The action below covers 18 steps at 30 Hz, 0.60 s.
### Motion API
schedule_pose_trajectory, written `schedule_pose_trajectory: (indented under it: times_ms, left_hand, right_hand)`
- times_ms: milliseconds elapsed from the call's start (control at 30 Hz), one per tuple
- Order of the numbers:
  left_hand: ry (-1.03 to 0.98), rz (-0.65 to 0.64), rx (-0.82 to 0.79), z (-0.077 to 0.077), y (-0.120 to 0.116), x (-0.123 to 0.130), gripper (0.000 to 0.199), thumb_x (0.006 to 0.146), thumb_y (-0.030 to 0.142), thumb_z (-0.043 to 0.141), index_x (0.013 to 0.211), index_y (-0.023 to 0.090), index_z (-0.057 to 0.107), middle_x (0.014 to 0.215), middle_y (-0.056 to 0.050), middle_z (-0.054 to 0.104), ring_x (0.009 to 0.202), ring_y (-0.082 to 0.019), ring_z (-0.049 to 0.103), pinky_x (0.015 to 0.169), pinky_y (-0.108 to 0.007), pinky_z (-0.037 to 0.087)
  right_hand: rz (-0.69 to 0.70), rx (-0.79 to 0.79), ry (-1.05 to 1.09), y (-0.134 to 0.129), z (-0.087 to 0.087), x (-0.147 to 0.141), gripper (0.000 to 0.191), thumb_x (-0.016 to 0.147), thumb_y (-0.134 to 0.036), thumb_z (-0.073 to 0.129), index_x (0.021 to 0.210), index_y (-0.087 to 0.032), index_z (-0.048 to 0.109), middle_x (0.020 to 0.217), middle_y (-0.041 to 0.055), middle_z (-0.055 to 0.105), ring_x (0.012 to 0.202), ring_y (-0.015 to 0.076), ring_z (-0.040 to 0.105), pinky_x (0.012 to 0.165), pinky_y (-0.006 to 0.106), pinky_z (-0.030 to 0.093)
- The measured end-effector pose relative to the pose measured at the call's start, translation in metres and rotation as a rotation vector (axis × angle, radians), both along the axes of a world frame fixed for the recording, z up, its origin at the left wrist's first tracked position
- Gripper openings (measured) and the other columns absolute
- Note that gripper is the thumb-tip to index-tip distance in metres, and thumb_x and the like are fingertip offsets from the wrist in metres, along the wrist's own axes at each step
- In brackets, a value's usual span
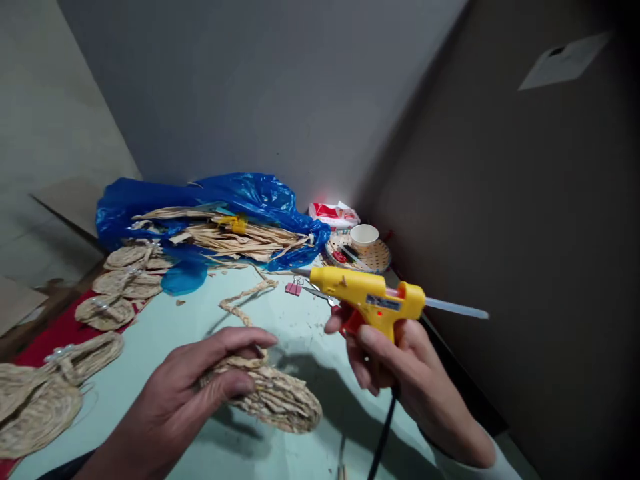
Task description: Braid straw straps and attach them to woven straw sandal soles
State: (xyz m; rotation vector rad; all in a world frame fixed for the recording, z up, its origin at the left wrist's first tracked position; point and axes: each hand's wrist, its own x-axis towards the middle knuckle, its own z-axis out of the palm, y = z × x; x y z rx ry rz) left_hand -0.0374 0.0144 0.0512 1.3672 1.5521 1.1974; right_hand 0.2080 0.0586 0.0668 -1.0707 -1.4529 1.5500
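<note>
My left hand [200,387] pinches a woven straw sandal sole [285,403] between thumb and fingers, above the table. From the sole a braided straw cord [240,308] trails up and away across the tabletop. My right hand [390,360] is wrapped round the handle of a yellow glue gun [365,293], with fingers at its red trigger. The nozzle points left, apart from the sole. A pale glue stick [457,308] sticks out of the gun's back, and a black power cord [384,433] hangs below the grip.
Several straw sandals [45,407] lie along the left on red cloth [50,333]. Raffia strips [240,240] rest on blue plastic [250,187] at the back. A pink binder clip [293,289], scissors [317,293] and a woven tray [380,257] with a white bowl [365,235] sit beyond the gun.
</note>
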Motion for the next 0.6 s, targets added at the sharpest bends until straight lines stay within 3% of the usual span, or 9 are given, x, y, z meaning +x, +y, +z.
schedule_pose_trajectory:
  times_ms: [67, 167, 267, 367, 600]
  left_hand:
    - [-0.031, 0.020, 0.002, 0.006, 0.001, -0.003, 0.011, 0.069, 0.048, 0.079, 0.080, 0.049, 0.082, 0.082, 0.008, 0.081, 0.073, -0.020, 0.071, 0.064, -0.019, 0.052]
    - [-0.023, 0.037, 0.037, 0.011, 0.002, -0.009, 0.012, 0.066, 0.046, 0.082, 0.078, 0.047, 0.083, 0.080, 0.007, 0.080, 0.071, -0.020, 0.069, 0.064, -0.020, 0.051]
    - [0.007, 0.047, 0.045, 0.012, 0.002, -0.011, 0.012, 0.063, 0.048, 0.084, 0.075, 0.046, 0.083, 0.078, 0.006, 0.080, 0.075, -0.021, 0.069, 0.070, -0.020, 0.052]
    - [0.029, 0.037, 0.032, 0.013, 0.001, -0.010, 0.013, 0.061, 0.050, 0.085, 0.073, 0.047, 0.083, 0.079, 0.007, 0.081, 0.077, -0.021, 0.070, 0.073, -0.020, 0.052]
    - [0.047, 0.038, 0.037, 0.012, -0.002, -0.010, 0.013, 0.063, 0.042, 0.084, 0.074, 0.048, 0.083, 0.080, 0.008, 0.081, 0.078, -0.021, 0.071, 0.073, -0.019, 0.051]
  right_hand:
    - [0.052, -0.057, -0.001, -0.008, 0.001, 0.013, 0.052, 0.092, -0.066, 0.059, 0.096, -0.017, 0.076, 0.051, -0.0014, 0.052, 0.044, 0.0081, 0.035, 0.045, 0.022, 0.024]
    - [0.173, -0.154, 0.008, -0.015, 0.002, 0.025, 0.059, 0.083, -0.074, 0.062, 0.084, -0.018, 0.080, 0.051, -0.0007, 0.048, 0.044, 0.0101, 0.036, 0.045, 0.025, 0.027]
    - [0.287, -0.098, -0.101, -0.016, 0.007, 0.031, 0.055, 0.081, -0.073, 0.065, 0.087, -0.022, 0.083, 0.067, 0.0048, 0.065, 0.056, 0.0160, 0.050, 0.050, 0.027, 0.038]
    - [0.292, 0.024, -0.164, -0.013, 0.011, 0.032, 0.046, 0.086, -0.067, 0.065, 0.092, -0.025, 0.082, 0.087, 0.0079, 0.076, 0.070, 0.0212, 0.061, 0.054, 0.027, 0.045]
    - [0.204, 0.109, -0.177, -0.017, 0.009, 0.030, 0.029, 0.087, -0.054, 0.071, 0.089, -0.027, 0.082, 0.071, 0.0039, 0.072, 0.056, 0.0181, 0.057, 0.046, 0.025, 0.046]
